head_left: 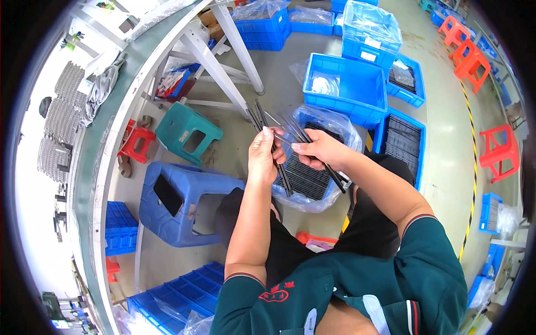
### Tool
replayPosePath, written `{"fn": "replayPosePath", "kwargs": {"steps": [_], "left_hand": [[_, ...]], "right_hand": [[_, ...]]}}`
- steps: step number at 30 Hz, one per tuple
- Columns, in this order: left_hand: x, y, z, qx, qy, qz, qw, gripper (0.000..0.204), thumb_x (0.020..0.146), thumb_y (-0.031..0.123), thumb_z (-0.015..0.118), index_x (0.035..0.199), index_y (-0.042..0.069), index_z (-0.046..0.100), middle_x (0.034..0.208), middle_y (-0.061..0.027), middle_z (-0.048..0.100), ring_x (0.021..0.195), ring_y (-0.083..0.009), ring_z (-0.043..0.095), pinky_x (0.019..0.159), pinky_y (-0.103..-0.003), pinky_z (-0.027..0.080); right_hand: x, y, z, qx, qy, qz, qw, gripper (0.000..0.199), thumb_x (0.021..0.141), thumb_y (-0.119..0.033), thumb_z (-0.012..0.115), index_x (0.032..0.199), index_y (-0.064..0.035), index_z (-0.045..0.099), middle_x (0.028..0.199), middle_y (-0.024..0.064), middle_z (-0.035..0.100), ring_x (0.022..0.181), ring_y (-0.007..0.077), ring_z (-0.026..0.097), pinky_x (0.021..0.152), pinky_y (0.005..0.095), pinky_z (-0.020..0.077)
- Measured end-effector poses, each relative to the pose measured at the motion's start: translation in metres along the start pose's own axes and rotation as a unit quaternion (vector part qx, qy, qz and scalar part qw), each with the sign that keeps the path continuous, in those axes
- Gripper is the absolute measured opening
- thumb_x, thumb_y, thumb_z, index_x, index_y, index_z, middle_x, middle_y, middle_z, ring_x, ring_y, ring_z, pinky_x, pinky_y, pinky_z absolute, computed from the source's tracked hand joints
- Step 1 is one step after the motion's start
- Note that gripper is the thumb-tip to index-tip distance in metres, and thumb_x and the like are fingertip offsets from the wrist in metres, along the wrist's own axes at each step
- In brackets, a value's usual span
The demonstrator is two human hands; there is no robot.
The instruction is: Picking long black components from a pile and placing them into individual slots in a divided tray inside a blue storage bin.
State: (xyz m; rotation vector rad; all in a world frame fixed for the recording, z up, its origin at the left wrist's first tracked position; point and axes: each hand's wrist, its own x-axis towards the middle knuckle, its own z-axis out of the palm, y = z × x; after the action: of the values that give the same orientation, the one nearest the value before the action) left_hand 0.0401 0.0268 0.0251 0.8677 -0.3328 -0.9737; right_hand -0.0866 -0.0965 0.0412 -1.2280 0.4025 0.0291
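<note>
One long desk runs down the left, a blue stool near it. Ahead stands an open bin; nearer, a plastic-lined bin holds dark rods. Above it, the left hand has its fingers clamped on one bunch and the right hand on another bunch, whose upper ends reach just beside the left fingers; touching, I cannot tell.
</note>
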Motion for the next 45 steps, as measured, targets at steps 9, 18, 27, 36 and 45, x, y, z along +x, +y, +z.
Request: {"fn": "replayPosePath", "kwargs": {"steps": [9,18,27,36,45], "left_hand": [[0.007,-0.014,0.005,-0.018,0.006,0.008,1.0,0.027,0.094,0.031,0.05,0.085,0.006,0.054,0.066,0.0014,0.043,0.051,-0.007,0.034,0.045,-0.021,0.027],[0.001,-0.032,0.017,0.019,0.021,0.0,1.0,0.03,0.094,0.034,0.049,0.081,0.008,0.054,0.062,-0.0012,0.053,0.049,-0.0085,0.048,0.042,-0.021,0.034],[0.002,-0.019,-0.001,-0.009,-0.033,-0.085,0.996,0.033,0.094,0.038,0.046,0.083,0.007,0.05,0.069,0.0013,0.044,0.051,-0.0053,0.034,0.044,-0.02,0.029],[-0.009,-0.03,0.014,0.088,-0.116,-0.222,0.964,0.03,0.092,0.036,0.051,0.084,0.007,0.054,0.065,0.0042,0.042,0.051,-0.0045,0.034,0.045,-0.019,0.027],[-0.022,-0.019,0.007,0.009,-0.197,-0.272,0.942,0.03,0.091,0.033,0.054,0.081,0.004,0.051,0.075,-0.0013,0.044,0.057,-0.0081,0.035,0.049,-0.022,0.03]], "right_hand": [[-0.003,0.005,0.017,0.091,0.061,0.035,0.993,0.018,0.088,-0.02,0.058,0.086,-0.0055,0.046,0.058,0.0031,0.047,0.039,0.0079,0.036,0.035,0.0237,0.0281],[0.006,0.006,0.012,0.097,0.06,0.005,0.993,0.021,0.091,-0.022,0.054,0.084,-0.0017,0.049,0.061,0.0056,0.051,0.042,0.0105,0.042,0.036,0.0255,0.033],[0.014,-0.009,-0.017,0.058,0.104,-0.036,0.992,0.023,0.085,-0.023,0.064,0.088,-0.0056,0.05,0.056,-0.0035,0.04,0.042,0.0048,0.032,0.036,0.0231,0.0199],[0.032,-0.003,-0.018,0.035,0.208,-0.093,0.973,0.026,0.078,-0.027,0.071,0.074,-0.006,0.055,0.055,0.0006,0.049,0.042,0.0091,0.04,0.039,0.0238,0.0293],[0.026,-0.053,-0.125,0.233,0.313,-0.205,0.898,0.026,0.083,-0.025,0.066,0.073,-0.0102,0.048,0.05,-0.007,0.033,0.039,0.0061,0.03,0.038,0.0243,0.0222]]}}
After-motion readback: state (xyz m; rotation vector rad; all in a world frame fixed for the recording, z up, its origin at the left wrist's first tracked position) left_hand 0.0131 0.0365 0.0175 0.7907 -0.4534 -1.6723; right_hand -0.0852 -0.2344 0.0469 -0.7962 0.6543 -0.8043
